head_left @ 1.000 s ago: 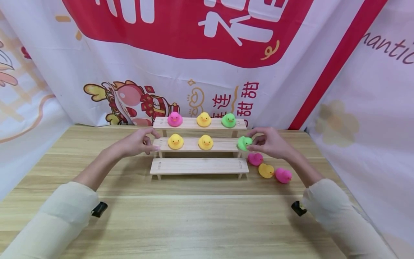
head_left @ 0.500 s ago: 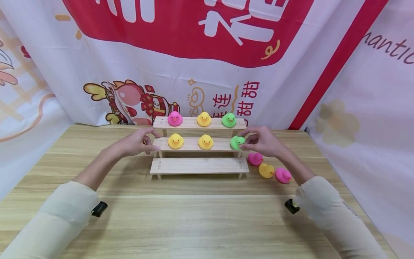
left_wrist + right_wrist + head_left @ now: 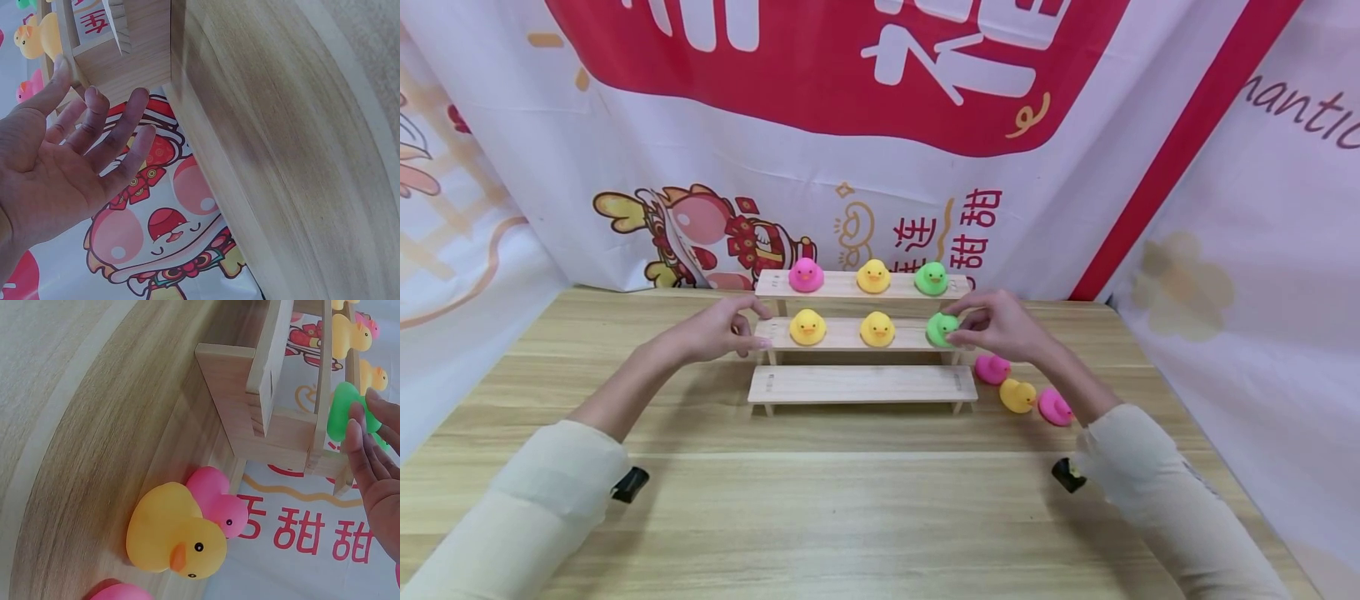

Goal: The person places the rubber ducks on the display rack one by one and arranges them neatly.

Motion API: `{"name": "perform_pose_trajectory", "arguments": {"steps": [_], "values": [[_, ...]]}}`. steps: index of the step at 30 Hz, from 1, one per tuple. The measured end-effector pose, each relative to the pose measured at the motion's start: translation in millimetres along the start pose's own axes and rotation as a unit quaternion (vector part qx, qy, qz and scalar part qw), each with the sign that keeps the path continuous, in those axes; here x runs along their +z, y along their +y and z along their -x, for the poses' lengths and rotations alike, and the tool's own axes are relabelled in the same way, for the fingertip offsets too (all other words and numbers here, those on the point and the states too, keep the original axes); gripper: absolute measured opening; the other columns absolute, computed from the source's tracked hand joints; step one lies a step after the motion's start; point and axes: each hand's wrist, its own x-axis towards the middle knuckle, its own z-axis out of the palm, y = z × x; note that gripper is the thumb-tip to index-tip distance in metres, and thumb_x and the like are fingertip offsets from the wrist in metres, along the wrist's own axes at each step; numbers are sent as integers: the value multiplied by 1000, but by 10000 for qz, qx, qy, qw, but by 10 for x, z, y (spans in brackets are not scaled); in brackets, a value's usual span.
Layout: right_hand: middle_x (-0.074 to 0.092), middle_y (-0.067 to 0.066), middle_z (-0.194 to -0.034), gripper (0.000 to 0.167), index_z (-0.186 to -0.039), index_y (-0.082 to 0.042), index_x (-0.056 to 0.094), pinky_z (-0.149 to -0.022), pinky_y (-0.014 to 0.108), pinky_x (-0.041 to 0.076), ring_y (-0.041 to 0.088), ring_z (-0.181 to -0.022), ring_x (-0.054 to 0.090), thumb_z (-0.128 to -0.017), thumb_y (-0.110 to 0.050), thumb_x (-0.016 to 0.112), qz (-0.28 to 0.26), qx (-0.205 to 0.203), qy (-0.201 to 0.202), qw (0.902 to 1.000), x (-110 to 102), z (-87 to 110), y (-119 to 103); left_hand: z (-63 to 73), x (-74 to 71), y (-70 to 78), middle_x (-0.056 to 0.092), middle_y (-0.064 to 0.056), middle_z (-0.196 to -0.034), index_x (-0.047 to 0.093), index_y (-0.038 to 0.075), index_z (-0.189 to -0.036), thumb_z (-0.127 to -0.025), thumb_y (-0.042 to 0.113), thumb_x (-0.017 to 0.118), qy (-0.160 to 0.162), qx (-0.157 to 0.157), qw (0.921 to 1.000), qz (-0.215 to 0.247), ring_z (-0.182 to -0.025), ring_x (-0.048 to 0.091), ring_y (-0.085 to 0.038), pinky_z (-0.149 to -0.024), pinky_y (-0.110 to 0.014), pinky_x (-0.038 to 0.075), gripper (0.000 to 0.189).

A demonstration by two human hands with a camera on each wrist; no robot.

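Note:
A three-tier wooden display rack (image 3: 861,383) stands on the table. My left hand (image 3: 718,330) holds the left end of its middle shelf, thumb at the front and index finger at the back; its other fingers are spread in the left wrist view. At the right end of that shelf, my right hand (image 3: 1003,327) pinches a green rubber duck (image 3: 938,330) by its side. Two yellow ducks, one left (image 3: 807,327) and one central (image 3: 877,329), share the shelf. Above sit a pink duck (image 3: 806,276), a yellow duck (image 3: 873,277) and another green duck (image 3: 931,279).
Right of the rack, on the wooden table (image 3: 850,517), lie a pink duck (image 3: 992,368), a yellow duck (image 3: 175,531) and a second pink duck (image 3: 1056,407). A printed white and red cloth (image 3: 820,158) hangs behind, close to the table's back edge.
My right hand has slid left with the green duck, from the middle shelf's right tip to a spot farther in along the board. The left hand has stayed put.

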Motion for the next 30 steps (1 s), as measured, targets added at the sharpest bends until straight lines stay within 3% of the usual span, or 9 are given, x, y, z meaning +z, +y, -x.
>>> {"name": "perform_pose_trajectory", "arguments": {"steps": [10,17,30], "values": [[74,18,-112,32,-117,4,74,-77,32,61,28,-86,75,-87,-2,83,152,-3,18,9999,32,-37,13,1,1,-12,67,-10,-75,49,-6,-136,-99,15,72,-12,-38,9999,-107,-75,67,-30,-64,-33,46,48],[74,18,-112,32,-116,4,75,-78,35,61,27,-87,75,-86,-2,84,225,-94,47,9997,42,-39,-13,4,3,-19,68,-16,-78,49,-6,-134,-99,14,72,12,-67,9999,-74,-79,68,-35,-66,-33,46,46],[74,16,-112,33,-116,2,75,-80,38,61,27,-87,76,-85,-3,85,315,-37,66,9995,59,-50,-27,0,11,-35,67,-9,-76,49,-5,-135,-99,12,72,-9,-130,9999,-39,-81,68,-36,-65,-33,46,46]]}}
